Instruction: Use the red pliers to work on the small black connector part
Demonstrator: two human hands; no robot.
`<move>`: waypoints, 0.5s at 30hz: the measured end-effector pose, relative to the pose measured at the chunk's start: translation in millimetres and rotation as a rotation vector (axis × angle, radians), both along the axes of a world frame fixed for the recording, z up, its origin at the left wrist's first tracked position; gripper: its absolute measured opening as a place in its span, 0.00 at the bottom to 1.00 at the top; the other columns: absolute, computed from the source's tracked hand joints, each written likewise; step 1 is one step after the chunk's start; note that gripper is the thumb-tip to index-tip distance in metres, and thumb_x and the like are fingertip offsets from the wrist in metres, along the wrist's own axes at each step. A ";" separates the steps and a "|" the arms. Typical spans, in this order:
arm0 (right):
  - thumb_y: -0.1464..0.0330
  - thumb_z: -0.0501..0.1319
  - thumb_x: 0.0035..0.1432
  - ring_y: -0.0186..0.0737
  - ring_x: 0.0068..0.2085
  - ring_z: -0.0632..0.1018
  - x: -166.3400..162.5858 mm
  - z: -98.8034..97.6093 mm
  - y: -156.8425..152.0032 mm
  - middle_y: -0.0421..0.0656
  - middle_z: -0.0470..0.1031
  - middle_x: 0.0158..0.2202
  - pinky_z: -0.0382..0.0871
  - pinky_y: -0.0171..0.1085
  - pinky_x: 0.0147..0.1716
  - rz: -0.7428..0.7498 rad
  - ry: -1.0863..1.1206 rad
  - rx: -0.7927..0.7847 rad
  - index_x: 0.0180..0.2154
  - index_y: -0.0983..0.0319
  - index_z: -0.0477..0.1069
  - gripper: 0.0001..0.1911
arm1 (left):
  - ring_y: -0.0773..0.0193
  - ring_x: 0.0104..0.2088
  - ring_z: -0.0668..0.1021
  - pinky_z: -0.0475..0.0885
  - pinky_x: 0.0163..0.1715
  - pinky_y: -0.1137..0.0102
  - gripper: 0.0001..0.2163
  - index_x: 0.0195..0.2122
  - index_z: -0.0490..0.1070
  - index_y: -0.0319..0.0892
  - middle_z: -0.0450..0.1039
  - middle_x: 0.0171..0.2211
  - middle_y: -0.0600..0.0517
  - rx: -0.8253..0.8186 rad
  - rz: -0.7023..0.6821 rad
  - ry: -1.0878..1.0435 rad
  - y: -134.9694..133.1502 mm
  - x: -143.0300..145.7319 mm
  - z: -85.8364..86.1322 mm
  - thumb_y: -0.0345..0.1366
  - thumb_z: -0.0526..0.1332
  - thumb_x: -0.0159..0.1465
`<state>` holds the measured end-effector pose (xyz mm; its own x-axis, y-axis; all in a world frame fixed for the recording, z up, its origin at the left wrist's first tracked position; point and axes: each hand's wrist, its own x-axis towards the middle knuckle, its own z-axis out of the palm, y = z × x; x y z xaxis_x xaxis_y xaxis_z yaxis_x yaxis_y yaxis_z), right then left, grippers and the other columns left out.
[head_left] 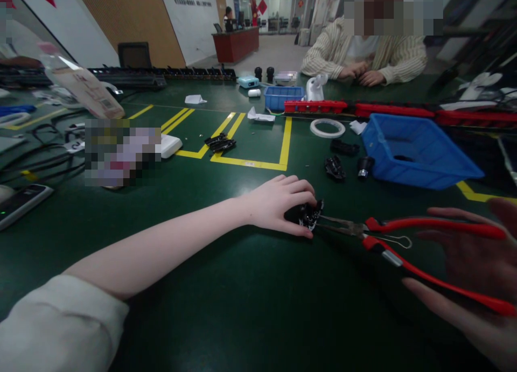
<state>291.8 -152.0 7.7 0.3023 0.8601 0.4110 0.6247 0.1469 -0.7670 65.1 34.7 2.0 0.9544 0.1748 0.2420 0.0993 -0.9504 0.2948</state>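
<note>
My left hand [278, 202] rests on the dark green table, its fingers and thumb closed round a small black part [310, 216]. From the right, the jaws of red-handled long-nose pliers [388, 243] reach to that part, their tips at its edge. The pliers' handles are spread wide, with a thin wire spring between them. My right hand [472, 264] is around the handles, thumb below and fingers above, partly cut off by the frame edge. Whether the jaw tips grip the part, I cannot tell.
Beyond my hands lie black parts [334, 167], a blue bin [424, 156] and a roll of white tape [327, 127]. More black pieces [220, 143] lie near yellow floor-style tape lines. A bottle [83, 84], a phone and cables fill the left. Another person [365, 54] sits opposite.
</note>
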 end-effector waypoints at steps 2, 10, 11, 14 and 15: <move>0.61 0.71 0.37 0.55 0.54 0.70 2.7 -1.9 0.4 0.45 0.66 0.55 0.67 0.54 0.54 0.010 0.040 -0.022 0.62 0.46 0.51 0.52 | 0.56 0.47 0.70 0.64 0.45 0.65 0.24 0.47 0.68 0.40 0.68 0.50 0.46 0.001 -0.009 0.003 -0.7 -0.1 0.4 0.54 0.61 0.58; 0.61 0.71 0.37 0.55 0.52 0.73 2.6 -2.1 -0.6 0.45 0.70 0.53 0.72 0.51 0.50 -0.009 0.180 -0.105 0.55 0.49 0.61 0.40 | 0.54 0.48 0.70 0.64 0.46 0.64 0.34 0.56 0.61 0.37 0.67 0.51 0.43 0.006 0.018 0.026 -7.6 2.0 0.9 0.57 0.61 0.56; 0.61 0.70 0.37 0.55 0.51 0.74 2.1 -1.0 -0.6 0.45 0.71 0.53 0.73 0.51 0.48 0.002 0.165 -0.118 0.53 0.49 0.62 0.38 | 0.53 0.49 0.69 0.63 0.46 0.63 0.34 0.57 0.60 0.36 0.66 0.52 0.42 0.027 0.033 0.041 -10.6 2.7 1.5 0.56 0.60 0.56; 0.60 0.70 0.38 0.55 0.48 0.76 1.1 1.9 -0.9 0.45 0.74 0.50 0.75 0.52 0.45 0.047 0.122 -0.142 0.50 0.49 0.59 0.36 | 0.51 0.50 0.68 0.63 0.47 0.61 0.35 0.59 0.59 0.35 0.64 0.53 0.41 0.091 0.078 0.082 -20.3 4.8 3.1 0.56 0.58 0.58; 0.60 0.70 0.38 0.54 0.47 0.77 1.1 2.3 -1.1 0.45 0.75 0.49 0.75 0.51 0.44 0.060 0.112 -0.140 0.51 0.49 0.58 0.37 | 0.51 0.50 0.68 0.63 0.47 0.61 0.35 0.59 0.59 0.35 0.64 0.53 0.40 0.103 0.093 0.088 -22.9 5.2 3.1 0.57 0.57 0.58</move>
